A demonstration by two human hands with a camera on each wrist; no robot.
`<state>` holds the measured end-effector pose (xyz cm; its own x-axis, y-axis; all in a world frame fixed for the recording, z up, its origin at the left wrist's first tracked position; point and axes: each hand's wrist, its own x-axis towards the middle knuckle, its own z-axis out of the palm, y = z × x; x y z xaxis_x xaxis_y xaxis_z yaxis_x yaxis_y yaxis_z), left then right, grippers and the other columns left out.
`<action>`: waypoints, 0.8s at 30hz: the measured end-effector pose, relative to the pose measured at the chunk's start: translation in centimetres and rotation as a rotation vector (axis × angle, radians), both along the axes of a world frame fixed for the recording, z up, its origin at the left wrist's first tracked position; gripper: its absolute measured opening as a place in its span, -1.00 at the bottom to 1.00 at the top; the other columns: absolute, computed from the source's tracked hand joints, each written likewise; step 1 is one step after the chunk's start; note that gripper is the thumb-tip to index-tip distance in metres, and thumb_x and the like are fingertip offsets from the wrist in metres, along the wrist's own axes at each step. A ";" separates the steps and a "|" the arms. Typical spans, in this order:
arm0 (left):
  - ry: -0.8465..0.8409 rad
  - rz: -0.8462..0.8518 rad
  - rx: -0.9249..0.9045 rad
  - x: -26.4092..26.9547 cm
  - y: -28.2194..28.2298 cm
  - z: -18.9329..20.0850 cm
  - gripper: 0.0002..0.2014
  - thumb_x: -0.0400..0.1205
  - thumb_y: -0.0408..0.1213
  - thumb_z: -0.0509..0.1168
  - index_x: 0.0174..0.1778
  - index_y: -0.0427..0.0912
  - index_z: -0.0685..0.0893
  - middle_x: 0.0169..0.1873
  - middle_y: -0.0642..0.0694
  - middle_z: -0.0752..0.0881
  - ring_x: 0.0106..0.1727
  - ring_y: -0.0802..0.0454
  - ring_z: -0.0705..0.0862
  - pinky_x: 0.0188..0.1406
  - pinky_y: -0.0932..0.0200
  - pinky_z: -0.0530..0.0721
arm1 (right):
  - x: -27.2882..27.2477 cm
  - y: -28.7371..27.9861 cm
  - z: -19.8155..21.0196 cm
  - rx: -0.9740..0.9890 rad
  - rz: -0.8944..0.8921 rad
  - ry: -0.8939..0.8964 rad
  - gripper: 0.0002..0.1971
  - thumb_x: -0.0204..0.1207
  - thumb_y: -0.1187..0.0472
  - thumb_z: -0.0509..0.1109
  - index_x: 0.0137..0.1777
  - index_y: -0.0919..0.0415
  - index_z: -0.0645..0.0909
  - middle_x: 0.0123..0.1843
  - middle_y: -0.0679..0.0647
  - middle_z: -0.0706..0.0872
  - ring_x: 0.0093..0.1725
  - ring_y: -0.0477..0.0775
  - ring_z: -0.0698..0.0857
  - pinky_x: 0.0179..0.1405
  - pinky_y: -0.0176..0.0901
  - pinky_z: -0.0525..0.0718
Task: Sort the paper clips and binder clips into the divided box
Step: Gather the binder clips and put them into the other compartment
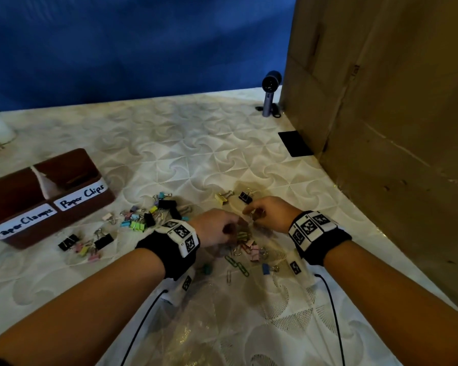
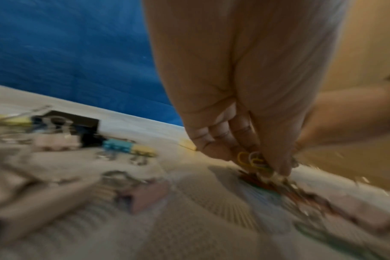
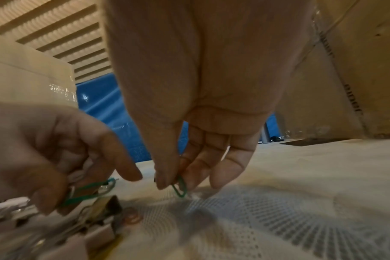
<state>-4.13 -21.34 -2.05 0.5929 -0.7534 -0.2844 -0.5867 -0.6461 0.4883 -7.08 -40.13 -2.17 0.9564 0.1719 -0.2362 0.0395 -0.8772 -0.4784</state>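
Right hand (image 3: 203,109) pinching a single green wire paper clip (image 3: 180,187) between thumb and forefinger, the clip's long axis hanging nearly straight down, its lower loop just above the white patterned cloth (image 1: 196,159)! The other fingers hang loose beside it. Left hand (image 1: 214,227) is busy too: its grip is closed around a small bunch of coloured paper clips (image 2: 253,161), yellow and pale loops poking out between thumb and fingertips, and the right wrist view shows a green wire among them. The two hands sit close together, left at about nine o'clock of the right, over a heap of mixed clips (image 1: 245,247) on the cloth.

Now the relation that matters: the brown divided box (image 1: 64,207) lies well off toward ten o'clock from both hands, with the far compartment labelled "Paper Clips" (image 1: 83,195) and the near one "Paper Clamps" (image 1: 21,224). The left hand is the nearer one to it, so I'd judge its bunch travels more easily. Between hands and box lies a scatter of coloured and black binder clips (image 1: 148,215), still unsorted, and more green paper clips (image 1: 237,265) lie loose at six o'clock of the heap.
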 end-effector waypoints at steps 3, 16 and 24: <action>-0.014 -0.032 0.070 -0.3 -0.8 -0.4 -0.61 0.54 -0.29 0.36 0.31 -0.04 0.61 0.22 -0.11 0.67 0.22 -0.06 0.64 0.25 0.08 0.60 | 0.1 0.3 -0.2 -0.046 -0.016 0.029 -0.75 0.44 0.31 0.45 0.13 0.17 0.73 0.15 0.12 0.73 0.13 0.10 0.70 0.12 -0.22 0.58; 0.001 0.217 -0.174 3.2 1.7 0.7 -0.78 0.56 -0.25 0.37 0.10 -0.09 0.59 -0.31 0.09 0.60 -0.20 0.03 0.59 -0.32 0.38 0.46 | 0.4 -0.4 -0.7 0.035 -0.117 -0.043 -0.82 0.43 0.22 0.48 0.03 0.12 0.72 -0.01 0.05 0.72 -0.02 -0.01 0.64 -0.05 -0.28 0.49; -0.030 0.376 -0.297 4.0 3.8 1.2 -0.79 0.50 -0.31 0.44 0.03 -0.10 0.65 -0.23 -0.07 0.69 -0.21 0.07 0.62 -0.23 0.32 0.51 | -0.3 2.5 0.0 -0.018 0.053 0.143 -0.84 0.44 0.12 0.48 -0.33 0.08 0.63 -0.39 -0.10 0.61 -0.40 -0.15 0.57 -0.43 -0.37 0.42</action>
<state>-0.12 -17.53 -0.85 0.8443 -0.5315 -0.0682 -0.3559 -0.6514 0.6701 -7.43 -37.60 -2.13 0.9026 0.2154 -0.3728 0.0183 -0.8842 -0.4667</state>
